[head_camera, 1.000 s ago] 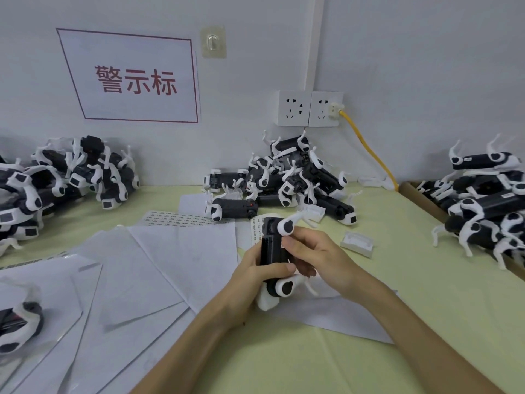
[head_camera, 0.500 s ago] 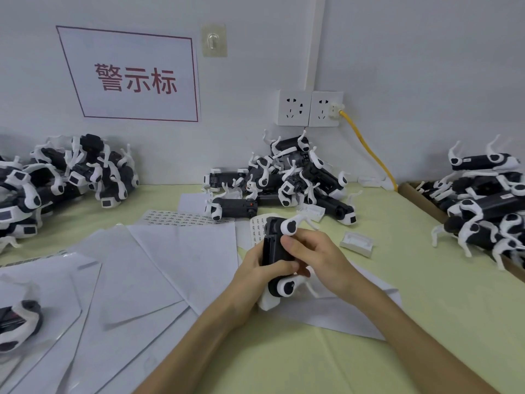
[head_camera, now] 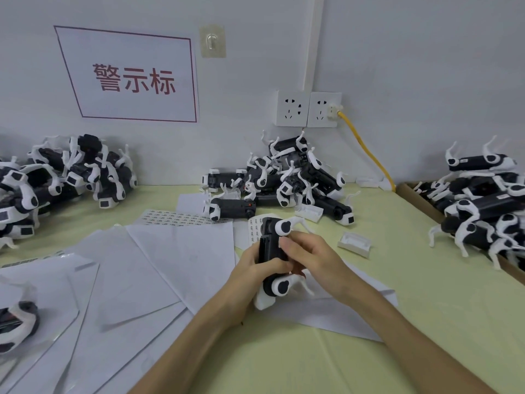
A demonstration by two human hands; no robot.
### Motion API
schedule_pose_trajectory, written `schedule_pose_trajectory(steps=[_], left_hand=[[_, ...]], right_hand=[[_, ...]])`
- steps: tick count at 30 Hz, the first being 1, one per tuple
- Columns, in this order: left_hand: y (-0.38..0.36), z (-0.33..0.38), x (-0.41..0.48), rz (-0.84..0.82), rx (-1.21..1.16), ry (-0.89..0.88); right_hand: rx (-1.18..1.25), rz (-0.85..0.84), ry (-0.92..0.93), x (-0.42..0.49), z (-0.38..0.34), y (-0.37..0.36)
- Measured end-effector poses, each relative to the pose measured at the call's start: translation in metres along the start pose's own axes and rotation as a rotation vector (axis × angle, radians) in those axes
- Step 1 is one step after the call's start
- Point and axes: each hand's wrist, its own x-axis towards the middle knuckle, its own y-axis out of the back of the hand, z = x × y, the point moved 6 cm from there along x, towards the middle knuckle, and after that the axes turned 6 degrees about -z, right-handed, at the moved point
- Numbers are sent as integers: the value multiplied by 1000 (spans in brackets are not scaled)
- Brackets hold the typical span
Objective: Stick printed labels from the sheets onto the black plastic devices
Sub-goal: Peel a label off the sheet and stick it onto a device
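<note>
Black device, green table, white wall

Device pile blocks far centre; passage over table front-right.

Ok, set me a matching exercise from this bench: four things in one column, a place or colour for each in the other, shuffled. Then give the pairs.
Things: 1 cable; 2 sign lettering; 3 held device; 4 printed label sheet.
Matches: A flat on the table; B red; C yellow, plugged into the wall socket; D gripped by left hand and right hand.
Pairs: 1-C; 2-B; 3-D; 4-A.
</note>
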Motion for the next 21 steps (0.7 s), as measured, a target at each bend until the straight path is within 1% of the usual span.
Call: schedule_pose_trajectory(steps=[4, 10, 13, 15, 16, 18, 19, 21], left_hand=[[0, 2, -1, 14, -2, 0], [-1, 4, -2, 28, -47, 27], [-2, 5, -2, 57, -84, 21], [-2, 7, -1, 77, -133, 0], [-1, 8, -2, 80, -154, -1], [0, 9, -2, 58, -170, 13], [0, 10, -3, 28, -161, 16], [-3, 10, -3, -45, -133, 21]], right_hand=[[-55, 10, 9, 1, 2, 2], [-93, 40, -51, 5, 9, 9], [-194, 152, -98, 5, 15, 22], [-265, 278, -137, 4, 18, 38], [-253, 343, -153, 3, 17, 47], [-101, 412, -148, 0, 15, 61], [-1, 398, -120, -1, 12, 65], [147, 267, -64, -1, 6, 65]])
